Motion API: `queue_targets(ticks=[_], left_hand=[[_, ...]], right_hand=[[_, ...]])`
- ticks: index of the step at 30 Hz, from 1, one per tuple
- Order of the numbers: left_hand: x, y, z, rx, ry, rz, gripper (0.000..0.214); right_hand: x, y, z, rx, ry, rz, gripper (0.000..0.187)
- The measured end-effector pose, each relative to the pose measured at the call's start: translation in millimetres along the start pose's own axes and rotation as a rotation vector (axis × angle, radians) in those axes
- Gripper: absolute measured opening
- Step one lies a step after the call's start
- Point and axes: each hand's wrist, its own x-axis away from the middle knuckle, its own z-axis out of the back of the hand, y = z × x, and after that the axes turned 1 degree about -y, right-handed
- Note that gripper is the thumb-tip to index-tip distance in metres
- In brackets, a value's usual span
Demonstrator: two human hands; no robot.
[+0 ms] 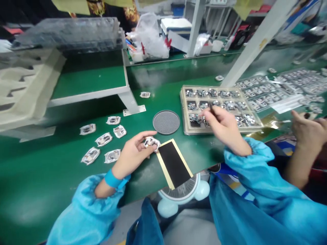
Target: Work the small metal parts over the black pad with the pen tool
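Note:
My left hand (133, 151) pinches a small silvery part (151, 142) on the green table, just left of a black pad with a gold border (174, 163). My right hand (221, 126) is closed around thin tweezers (211, 109), whose tip reaches into a beige tray (184, 112) of small metal parts. Several more silvery parts (103, 139) lie loose to the left of my left hand.
A round grey mesh disc (166, 121) lies between my hands. Another person's hand (308, 131) works at the right, near more trays of parts (265, 93). A raised shelf (89, 81) stands at the back left, and a white post (252, 41) rises behind the tray.

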Motion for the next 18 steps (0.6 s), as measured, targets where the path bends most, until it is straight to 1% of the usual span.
queue_targets(ticks=[1,2,4,6,8,11,13,15,18], left_hand=[[-3,1,-3.2,-0.002,-0.010,0.015,0.042],[-6,3,-7.2,0.003,-0.021,0.031,0.037],[-13,7,-16.5,0.034,-0.050,0.063,0.034],[-20,11,-25.6,0.069,-0.077,0.088,0.034],[-27,13,-32.2,0.093,-0.097,0.093,0.034],[-30,10,-36.6,0.134,-0.079,0.048,0.034],[-26,6,-36.8,0.173,-0.041,0.020,0.035],[-19,2,-36.5,0.221,-0.012,0.012,0.034],[-8,0,-37.5,0.282,-0.012,0.023,0.034]], right_hand=[[-7,4,7,0.198,-0.008,0.001,0.027],[-14,8,12,0.367,-0.043,-0.001,0.027],[-26,13,15,0.584,-0.123,0.004,0.028],[-33,14,12,0.669,-0.167,0.016,0.027],[-36,12,9,0.693,-0.205,0.025,0.025],[-39,10,8,0.676,-0.245,0.056,0.026],[-39,12,9,0.587,-0.219,0.095,0.022],[-38,12,11,0.387,-0.154,0.077,0.019],[-32,5,11,0.011,-0.071,-0.030,0.026]])
